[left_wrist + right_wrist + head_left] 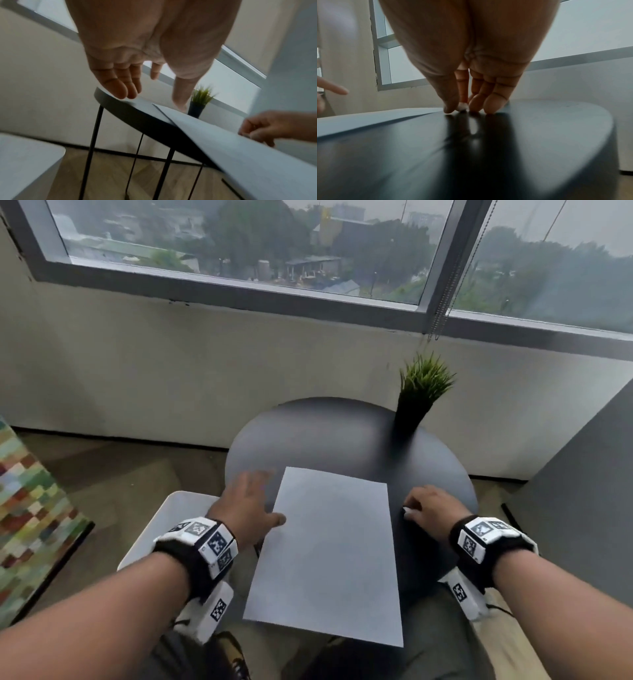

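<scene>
Head view showed the white paper sheet on the round black table, its near end overhanging. The left hand, fingers spread, set its thumb at the sheet's left edge, probably to steady it. The right hand pinched a small white piece on the tabletop just beside the sheet.

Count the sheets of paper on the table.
1. The sheet of paper lies on the table, overhanging its near edge, between the left hand and the right hand, which pinches a small white object. Sheets stacked beneath would be hidden.
</scene>
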The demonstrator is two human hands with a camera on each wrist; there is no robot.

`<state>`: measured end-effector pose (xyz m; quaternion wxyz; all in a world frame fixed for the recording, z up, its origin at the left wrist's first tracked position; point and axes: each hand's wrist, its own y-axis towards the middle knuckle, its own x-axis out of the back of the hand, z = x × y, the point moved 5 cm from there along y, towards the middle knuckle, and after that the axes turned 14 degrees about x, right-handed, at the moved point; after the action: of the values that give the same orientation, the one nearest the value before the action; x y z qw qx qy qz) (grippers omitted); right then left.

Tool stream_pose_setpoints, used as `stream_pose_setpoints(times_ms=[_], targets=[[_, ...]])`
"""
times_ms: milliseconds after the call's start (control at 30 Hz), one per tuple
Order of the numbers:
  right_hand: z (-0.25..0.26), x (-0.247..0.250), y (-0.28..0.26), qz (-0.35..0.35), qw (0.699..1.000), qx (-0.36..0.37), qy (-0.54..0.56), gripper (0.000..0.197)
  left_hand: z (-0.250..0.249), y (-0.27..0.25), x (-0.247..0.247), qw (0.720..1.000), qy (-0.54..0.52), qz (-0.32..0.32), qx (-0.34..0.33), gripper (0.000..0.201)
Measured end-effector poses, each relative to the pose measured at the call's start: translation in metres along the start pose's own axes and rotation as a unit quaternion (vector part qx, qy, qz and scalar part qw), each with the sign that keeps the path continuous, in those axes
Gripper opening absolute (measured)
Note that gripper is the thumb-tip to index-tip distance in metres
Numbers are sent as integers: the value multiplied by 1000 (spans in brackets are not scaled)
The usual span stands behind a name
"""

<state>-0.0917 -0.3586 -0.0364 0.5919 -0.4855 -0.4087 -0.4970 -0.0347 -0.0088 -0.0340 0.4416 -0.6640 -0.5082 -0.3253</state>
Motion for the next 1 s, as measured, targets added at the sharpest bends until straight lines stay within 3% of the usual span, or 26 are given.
stream_pose_setpoints(times_ms=[67,133,167,200,267,333,367,400,500,567,633,733,900,1000], targets=[[11,14,5,-3,1000,-13,12,17,-10,0,-9,987,124,21,-100,96],[41,31,5,-62,986,-4,154,16,-12,-2,-24,965,212,74,-134,101],[62,33,4,-88,949,6,303,15,-10,0,-29,960,233,91,-129,107],[87,27,1,-80,885,18,457,15,-8,0,-33,957,241,102,-124,115],[140,-2,-9,15,765,37,643,15,-8,-2,-36,955,247,102,-129,131],[168,-35,-16,107,708,41,697,17,-7,-3,-37,953,246,108,-140,140],[167,-42,-14,107,687,25,718,18,-6,-3,-37,953,244,112,-141,141],[155,-43,-7,58,674,-14,736,19,-4,-3,-36,953,241,116,-139,139],[83,-7,13,-191,703,-129,673,13,-3,-5,-34,956,231,121,-133,115],[57,15,16,-243,723,-121,636,12,-5,-6,-32,961,213,109,-137,105],[58,20,19,-212,760,-81,608,12,-11,-6,-31,967,190,82,-147,97],[83,13,20,-137,853,-22,502,6,-24,-4,-32,968,179,56,-166,100],[127,-2,30,-39,927,56,369,10,-31,4,-42,956,227,103,-153,119],[142,-1,42,-15,976,99,192,10,-28,6,-46,954,234,112,-153,121]])
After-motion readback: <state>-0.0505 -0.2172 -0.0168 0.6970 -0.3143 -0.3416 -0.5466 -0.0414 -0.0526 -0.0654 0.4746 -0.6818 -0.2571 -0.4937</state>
